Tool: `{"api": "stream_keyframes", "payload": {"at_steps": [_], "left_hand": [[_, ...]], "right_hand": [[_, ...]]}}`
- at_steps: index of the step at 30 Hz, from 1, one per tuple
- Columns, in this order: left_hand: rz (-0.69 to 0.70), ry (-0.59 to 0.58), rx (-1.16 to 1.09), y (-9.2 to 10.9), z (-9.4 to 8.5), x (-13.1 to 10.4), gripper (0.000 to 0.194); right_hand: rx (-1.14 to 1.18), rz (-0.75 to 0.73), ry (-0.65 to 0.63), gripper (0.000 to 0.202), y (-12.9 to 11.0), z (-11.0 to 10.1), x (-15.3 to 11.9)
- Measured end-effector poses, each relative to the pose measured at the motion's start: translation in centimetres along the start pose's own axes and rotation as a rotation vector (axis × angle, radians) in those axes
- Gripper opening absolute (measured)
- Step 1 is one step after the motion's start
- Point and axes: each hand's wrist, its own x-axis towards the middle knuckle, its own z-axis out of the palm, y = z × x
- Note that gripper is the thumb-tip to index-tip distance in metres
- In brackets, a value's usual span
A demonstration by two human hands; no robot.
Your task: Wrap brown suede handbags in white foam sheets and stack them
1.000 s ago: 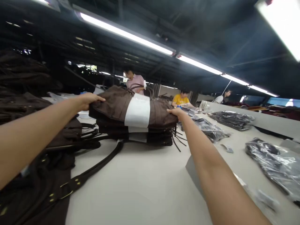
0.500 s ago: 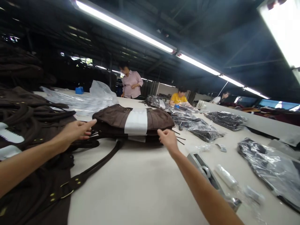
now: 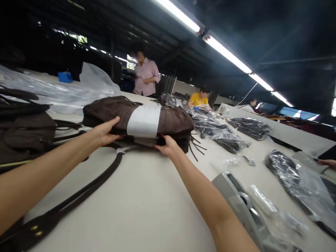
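A dark brown bag (image 3: 110,109) lies on top of another dark piece on the pale table, with a white paper band (image 3: 144,120) around its middle. My left hand (image 3: 106,133) is closed on the near edge, left of the band, thumb on top and fingers underneath. At the band's lower right corner, my right hand (image 3: 167,145) grips the same near edge, its fingertips tucked under and hidden. A long brown strap (image 3: 105,176) runs from beneath the bag toward the lower left. Thin dark cords (image 3: 196,145) stick out at the bag's right end.
More brown bags (image 3: 28,136) are piled at left, near clear plastic sheeting (image 3: 65,92) and a blue block (image 3: 65,77). A grey tape dispenser (image 3: 236,206) stands at right, beside plastic-wrapped bags (image 3: 286,175). Two people work beyond; another person's hand (image 3: 327,163) shows at the right edge.
Both hands have come in from the bag's sides and taken hold of its near edge. The bag looks slightly tilted and nearer. The view has shifted right.
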Motion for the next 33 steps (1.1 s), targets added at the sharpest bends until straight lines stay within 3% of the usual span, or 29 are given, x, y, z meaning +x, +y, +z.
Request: {"api": "stream_keyframes", "payload": {"at_steps": [5,9,13,17,20,24,26,28,31,33], "left_hand": [[0.039,0.011,0.140,-0.3,-0.2,6.6,0.074],[0.062,-0.031,0.406,-1.6,-0.7,6.6,0.062],[0.114,-0.133,0.674,-2.5,-3.8,1.1,0.060],[0.253,-0.224,0.956,-1.9,-8.6,-9.2,0.043],[0.373,-0.219,1.153,-1.5,-12.2,-17.4,0.032],[0.514,-0.076,1.421,-0.8,-18.0,-25.3,0.045],[0.559,0.112,1.608,0.0,-21.8,-27.2,0.055],[0.514,0.280,1.703,1.1,-25.7,-27.7,0.063],[0.425,0.316,1.677,3.3,-30.1,-26.9,0.058],[0.425,0.355,1.657,5.0,-31.6,-26.0,0.048]], "right_hand": [[-0.094,-0.079,0.078,0.056,-1.0,3.3,7.5],[-0.155,-0.231,0.067,0.048,1.3,2.6,9.7],[-0.310,-0.332,0.059,0.028,4.2,0.3,6.9],[-0.453,-0.399,0.005,0.017,6.0,-1.5,0.6],[-0.522,-0.432,-0.035,0.028,7.8,-3.7,-2.7],[-0.657,-0.455,-0.081,0.050,10.8,-6.7,-5.1],[-0.679,-0.428,-0.129,0.059,12.0,-7.8,-6.5],[-0.707,-0.405,-0.148,0.061,12.8,-8.4,-8.2],[-0.717,-0.411,-0.138,0.059,13.6,-8.7,-10.4],[-0.704,-0.424,-0.140,0.056,14.2,-8.7,-11.5]]}}
